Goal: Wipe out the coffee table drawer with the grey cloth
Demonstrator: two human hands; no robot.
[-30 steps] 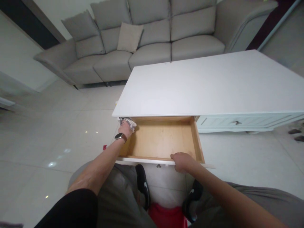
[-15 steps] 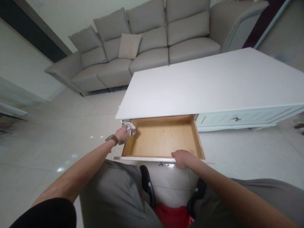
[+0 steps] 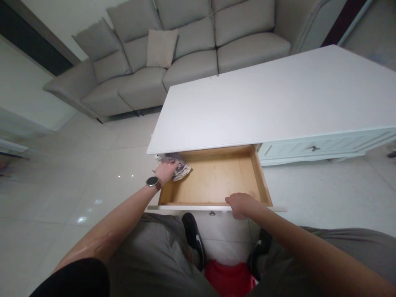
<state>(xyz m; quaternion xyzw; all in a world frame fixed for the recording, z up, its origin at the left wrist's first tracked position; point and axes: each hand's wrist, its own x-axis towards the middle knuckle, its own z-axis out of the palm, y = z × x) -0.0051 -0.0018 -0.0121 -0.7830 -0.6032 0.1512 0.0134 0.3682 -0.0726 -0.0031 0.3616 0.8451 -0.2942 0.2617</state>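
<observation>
A light wooden drawer (image 3: pixel 216 181) stands pulled out from under a white table (image 3: pixel 262 99). My left hand (image 3: pixel 165 170), with a watch on the wrist, presses a crumpled grey-and-white cloth (image 3: pixel 181 168) against the drawer's far left corner, fingers closed over it. My right hand (image 3: pixel 239 204) grips the drawer's white front edge, fingers curled over it. Apart from the cloth, the inside of the drawer holds nothing.
A grey sectional sofa (image 3: pixel 185 53) with a beige cushion (image 3: pixel 161 47) stands behind the table. A second, closed drawer with a knob (image 3: pixel 314 147) sits to the right. My knees, black shoes (image 3: pixel 193 239) and something red (image 3: pixel 229 278) are below the drawer, on glossy tiles.
My left hand has moved the cloth from the drawer's left rim down and rightward into the back left corner. My right hand has stayed on the drawer front.
</observation>
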